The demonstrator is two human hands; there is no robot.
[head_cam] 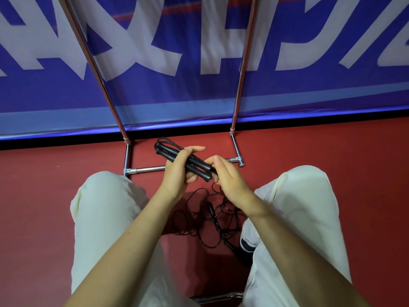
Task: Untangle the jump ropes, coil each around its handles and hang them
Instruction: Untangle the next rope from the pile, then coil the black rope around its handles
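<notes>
Mid-frame: left hand (177, 171) clenched round paired handles (188, 163), right hand (223, 180) pinching cord at their ends. Rest of ropes (208, 218) tangled on floor below. Keep wraps tight, feed slack w/o snagging tangle

Matt black handles (177, 156), shiny metal rack (146, 169).
Ribbed, rubbery-looking near the cord ends; thin black cord (200, 220) on smooth red floor (44, 196); soft pale cloth trousers (106, 209).
</notes>
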